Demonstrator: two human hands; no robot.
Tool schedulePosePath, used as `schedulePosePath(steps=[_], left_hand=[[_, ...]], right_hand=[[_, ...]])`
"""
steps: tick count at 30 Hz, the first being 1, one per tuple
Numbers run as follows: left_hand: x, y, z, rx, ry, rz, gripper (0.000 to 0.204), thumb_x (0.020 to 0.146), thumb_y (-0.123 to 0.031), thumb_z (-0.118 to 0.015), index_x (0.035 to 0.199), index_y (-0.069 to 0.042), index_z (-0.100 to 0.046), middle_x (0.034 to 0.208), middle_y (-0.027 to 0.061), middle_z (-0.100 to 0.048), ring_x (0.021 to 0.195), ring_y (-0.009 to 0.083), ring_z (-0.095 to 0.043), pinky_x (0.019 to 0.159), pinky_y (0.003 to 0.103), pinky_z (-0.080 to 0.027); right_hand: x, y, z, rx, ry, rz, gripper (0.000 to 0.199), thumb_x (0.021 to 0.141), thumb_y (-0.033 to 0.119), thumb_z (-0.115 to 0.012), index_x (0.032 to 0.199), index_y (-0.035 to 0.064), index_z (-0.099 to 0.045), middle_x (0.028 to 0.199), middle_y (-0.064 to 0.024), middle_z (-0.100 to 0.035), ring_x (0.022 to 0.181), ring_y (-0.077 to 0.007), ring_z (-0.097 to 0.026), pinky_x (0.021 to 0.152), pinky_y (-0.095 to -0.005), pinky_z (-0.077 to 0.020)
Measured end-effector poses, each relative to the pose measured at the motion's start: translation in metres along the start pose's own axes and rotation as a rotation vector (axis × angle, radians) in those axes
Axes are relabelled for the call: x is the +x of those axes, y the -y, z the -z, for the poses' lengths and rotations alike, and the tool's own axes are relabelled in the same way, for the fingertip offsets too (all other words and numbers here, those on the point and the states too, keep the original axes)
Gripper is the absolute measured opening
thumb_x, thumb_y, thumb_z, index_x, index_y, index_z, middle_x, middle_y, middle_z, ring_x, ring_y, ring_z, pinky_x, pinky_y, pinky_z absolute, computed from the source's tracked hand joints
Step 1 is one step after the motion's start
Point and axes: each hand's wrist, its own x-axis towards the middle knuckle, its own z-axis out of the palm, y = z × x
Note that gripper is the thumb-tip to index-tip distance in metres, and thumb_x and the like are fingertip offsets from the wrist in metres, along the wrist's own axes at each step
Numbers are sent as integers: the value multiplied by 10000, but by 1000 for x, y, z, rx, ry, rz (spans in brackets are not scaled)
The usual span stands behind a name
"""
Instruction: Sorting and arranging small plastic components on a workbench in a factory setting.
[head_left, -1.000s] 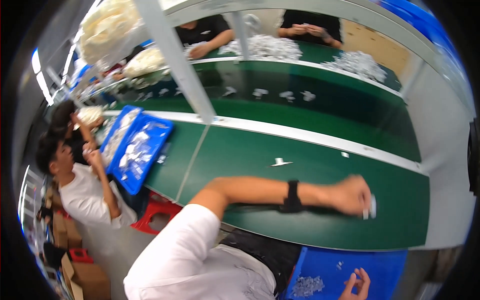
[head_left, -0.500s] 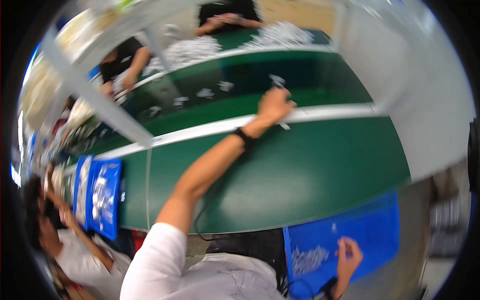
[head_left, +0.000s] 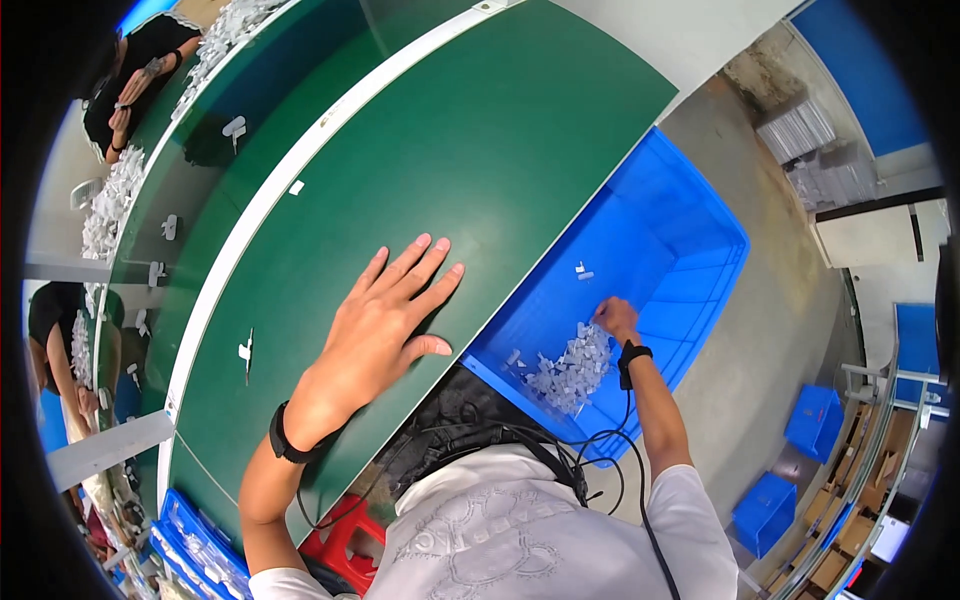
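Note:
My left hand [head_left: 385, 310] rests palm down on the green tabletop [head_left: 520, 130], fingers spread, with nothing in it. Inside a large blue bin [head_left: 715, 235] to the right is my right hand [head_left: 617, 318], its fingers curled down and pressed together; whatever they may hold is hidden. Just below that hand lies a heap of small white plastic pieces [head_left: 572, 370]. One separate white piece [head_left: 584, 271] sits farther up the bin floor. On the tabletop, left of my left hand, is a white piece with a thin dark stem [head_left: 247, 352]. A small white scrap [head_left: 296, 187] lies nearer the rail.
A white rail [head_left: 262, 213] divides the tabletop from a green conveyor belt carrying spaced white pieces [head_left: 235, 128]. Beyond it, co-workers sit by white heaps [head_left: 115, 200]. Dark cables [head_left: 620, 435] hang by my right arm. A red stool [head_left: 345, 545] stands below the table edge.
My left hand has come back from the belt and now lies flat on the tabletop. My right hand has reached down into the bin and its fingers have curled. The view has swung right.

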Motion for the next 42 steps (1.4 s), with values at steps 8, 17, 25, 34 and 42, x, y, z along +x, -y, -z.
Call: schedulePosePath(steps=[8, 17, 25, 34, 42], left_hand=[[3, -2, -3, 5, -24, -16, 831, 714, -404, -709, 1461, -151, -447, 1557, 72, -358, 1444, 308, -309, 1179, 533, -270], [-7, 6, -6, 55, -25, 10, 830, 752, -399, -719, 1477, -142, -406, 1580, 106, -304, 1481, 282, -239, 1187, 536, -240], [-10, 7, -29, -17, -92, -67, 817, 758, -407, -740, 1452, -101, -436, 1582, 149, -290, 1496, 297, -190, 1203, 558, -152], [26, 11, -43, -2, -117, -153, 642, 739, -442, -757, 1222, -42, -617, 1474, 190, -428, 1441, 330, -287, 1134, 597, -254], [50, -29, -58, -502, -370, -282, 410, 748, -333, -795, 1009, -40, -675, 882, 220, -690, 848, 372, -672, 745, 499, -505]], right_hand=[[7, 25, -21, -187, -110, 121, 120, 782, 256, -739, 829, 146, -747, 906, -111, -733, 913, -333, -693, 804, -440, -549], [70, 40, -8, -55, -238, 256, 411, 797, 92, -594, 1208, 104, -596, 1258, -165, -607, 1038, -391, -640, 836, -490, -542], [82, 10, -48, -142, -316, 341, 151, 817, 177, -688, 890, 50, -651, 881, -181, -668, 839, -411, -634, 700, -521, -507], [-8, 42, 73, 673, -160, 628, 174, 931, 152, -655, 1064, 42, -672, 824, -61, -666, 639, -139, -572, 551, -284, -460], [-174, 115, 216, 872, 155, 645, 176, 898, 33, -608, 1059, -30, -640, 810, -80, -640, 605, -124, -526, 532, -244, -424]])
